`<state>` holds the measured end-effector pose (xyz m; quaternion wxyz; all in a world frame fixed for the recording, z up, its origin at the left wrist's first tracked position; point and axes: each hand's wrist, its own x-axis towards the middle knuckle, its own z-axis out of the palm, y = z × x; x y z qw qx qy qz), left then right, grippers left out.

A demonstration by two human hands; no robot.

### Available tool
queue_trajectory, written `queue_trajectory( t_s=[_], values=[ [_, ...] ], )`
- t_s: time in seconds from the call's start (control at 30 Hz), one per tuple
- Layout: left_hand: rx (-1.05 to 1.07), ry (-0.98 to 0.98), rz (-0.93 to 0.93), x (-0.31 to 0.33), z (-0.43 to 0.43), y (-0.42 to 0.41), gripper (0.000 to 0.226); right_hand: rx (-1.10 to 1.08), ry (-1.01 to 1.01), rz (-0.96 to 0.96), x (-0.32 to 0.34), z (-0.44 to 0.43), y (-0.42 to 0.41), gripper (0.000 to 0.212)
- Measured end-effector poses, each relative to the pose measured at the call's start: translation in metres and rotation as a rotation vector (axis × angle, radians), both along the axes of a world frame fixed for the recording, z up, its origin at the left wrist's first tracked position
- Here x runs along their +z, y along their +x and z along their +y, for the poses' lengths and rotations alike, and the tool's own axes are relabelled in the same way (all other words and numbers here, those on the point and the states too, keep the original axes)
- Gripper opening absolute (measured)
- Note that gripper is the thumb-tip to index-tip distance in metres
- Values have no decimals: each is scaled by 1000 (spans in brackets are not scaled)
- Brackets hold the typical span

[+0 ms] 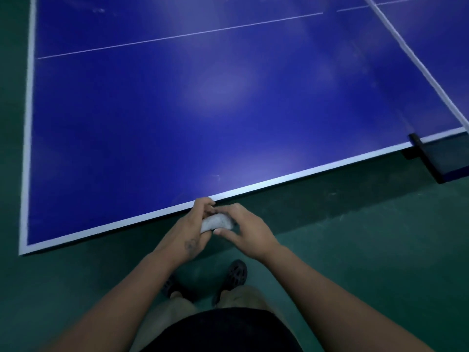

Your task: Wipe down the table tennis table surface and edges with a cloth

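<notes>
1. Your left hand (193, 231) has its fingers curled round one end of the small, bunched white-grey cloth (217, 222). The hand is closed on the fabric, not spread.
2. Your right hand (245, 229) covers the other end. Its fingers curl over the top of the cloth and the thumb is tucked underneath, so it is pinching.
3. The cloth sits between your two hands, just short of the near edge of the blue table tennis bench (177, 110) with its white border. It hangs over the green floor (355, 237), not on the playing surface. Your left fingertips overlap the white edge line in this view, but I cannot tell whether they touch it.
4. Judgement: with both hands on one wad, you appear to be folding or bunching it into a firm pad before applying it. No wiping stroke is under way.
5. Judgement: holding the cloth right at the near edge puts the border strip within immediate reach. That makes it a sensible place to start.
6. The bench top shows pale glare patches and faint smudges, one near the far left corner and one close to the near edge. I cannot tell whether any area has been wiped.
7. The white-taped net (416, 59) and its black clamp post (429, 156) stand at the right. Judgement: strokes towards that side need to stop short or work round the clamp.
8. Your feet, in dark perforated sandals (234, 274), stand close to the bench. Judgement: the far half will require leaning or moving round.
</notes>
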<state>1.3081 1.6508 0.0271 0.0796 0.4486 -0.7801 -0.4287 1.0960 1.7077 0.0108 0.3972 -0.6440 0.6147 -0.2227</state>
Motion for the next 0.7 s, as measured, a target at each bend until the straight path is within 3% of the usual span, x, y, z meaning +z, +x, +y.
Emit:
queue_trajectory(
  t_s=[0.1,0.17,0.7],
  values=[
    [54,-16,-38,12,11,18,59,41,-30,44,7,-1,9,31],
    [96,-24,-65,17,20,39,60,82,-52,44,11,-1,21,27],
    [602,-60,-170,1,123,257,47,336,-76,158,20,-14,182,35]
  ],
)
